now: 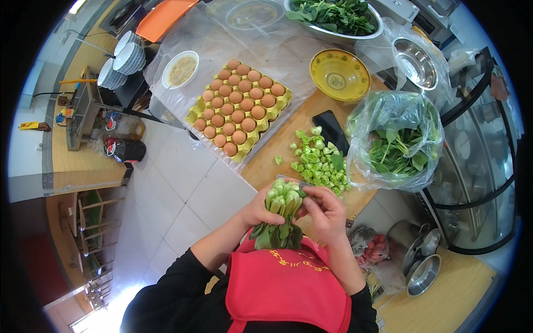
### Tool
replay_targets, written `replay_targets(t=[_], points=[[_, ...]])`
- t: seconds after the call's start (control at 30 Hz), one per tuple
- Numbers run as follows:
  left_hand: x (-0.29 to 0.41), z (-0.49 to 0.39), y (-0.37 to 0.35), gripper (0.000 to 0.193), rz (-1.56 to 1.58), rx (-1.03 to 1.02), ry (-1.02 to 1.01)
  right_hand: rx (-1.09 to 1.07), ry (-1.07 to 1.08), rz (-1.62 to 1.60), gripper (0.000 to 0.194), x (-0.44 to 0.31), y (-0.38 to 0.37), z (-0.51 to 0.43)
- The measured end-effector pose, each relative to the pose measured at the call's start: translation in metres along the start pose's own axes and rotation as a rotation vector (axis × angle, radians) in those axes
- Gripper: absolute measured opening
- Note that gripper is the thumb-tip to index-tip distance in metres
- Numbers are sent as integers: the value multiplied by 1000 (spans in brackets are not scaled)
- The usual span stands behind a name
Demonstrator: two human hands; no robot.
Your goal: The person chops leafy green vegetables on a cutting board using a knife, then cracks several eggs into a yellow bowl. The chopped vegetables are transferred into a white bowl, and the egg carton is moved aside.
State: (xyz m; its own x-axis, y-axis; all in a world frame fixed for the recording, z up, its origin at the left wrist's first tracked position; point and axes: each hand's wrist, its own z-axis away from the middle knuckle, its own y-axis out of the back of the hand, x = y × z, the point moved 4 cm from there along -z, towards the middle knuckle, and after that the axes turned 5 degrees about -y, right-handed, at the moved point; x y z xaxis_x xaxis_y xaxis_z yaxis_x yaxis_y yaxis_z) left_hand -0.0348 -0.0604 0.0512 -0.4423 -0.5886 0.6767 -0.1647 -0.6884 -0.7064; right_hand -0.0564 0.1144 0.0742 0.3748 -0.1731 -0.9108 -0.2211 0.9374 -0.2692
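Note:
My left hand (260, 210) is wrapped around a bunch of bok choy (283, 202), pale stem ends up and dark leaves hanging over my red apron. At the bunch's right side my right hand (327, 212) has its thumb and fingers closed at the stems, by a small dark leaf. Just beyond, cut bok choy bases (320, 162) lie heaped on a wooden cutting board (266, 156). A grey metal edge (287, 178), perhaps a knife blade, shows partly behind the bunch. Right of the heap stands a clear plastic bag (395, 141) of leafy greens.
A tray of brown eggs (239, 110) sits left of the board. A black phone (331, 131) and yellow bowl (340, 75) rest on the board. Farther back are a bowl of greens (333, 18), a steel bowl (415, 63) and a white bowl (181, 69). A glass case (479, 166) stands right.

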Motion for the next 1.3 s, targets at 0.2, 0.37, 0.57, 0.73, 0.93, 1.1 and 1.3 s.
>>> replay_targets(t=[0.2,0.37,0.57,0.73,0.93,1.1,1.3], points=[[-1,2,13,101,-21,-41,76,268,46,-19,9,-3,17,-10],[-3,5,23,104,15,-61,108,277,94,77,16,-14,27,-18],[-5,5,21,103,122,-94,124,-110,240,316,22,-16,3,-22],[-6,3,18,104,159,-85,142,-16,230,220,10,-12,0,-21],[-11,2,20,105,257,-112,132,279,-8,-223,10,2,26,-25],[-11,4,31,104,245,-105,123,463,25,-169,12,22,58,-33],[0,5,63,97,-14,149,69,460,78,906,35,59,89,-40]])
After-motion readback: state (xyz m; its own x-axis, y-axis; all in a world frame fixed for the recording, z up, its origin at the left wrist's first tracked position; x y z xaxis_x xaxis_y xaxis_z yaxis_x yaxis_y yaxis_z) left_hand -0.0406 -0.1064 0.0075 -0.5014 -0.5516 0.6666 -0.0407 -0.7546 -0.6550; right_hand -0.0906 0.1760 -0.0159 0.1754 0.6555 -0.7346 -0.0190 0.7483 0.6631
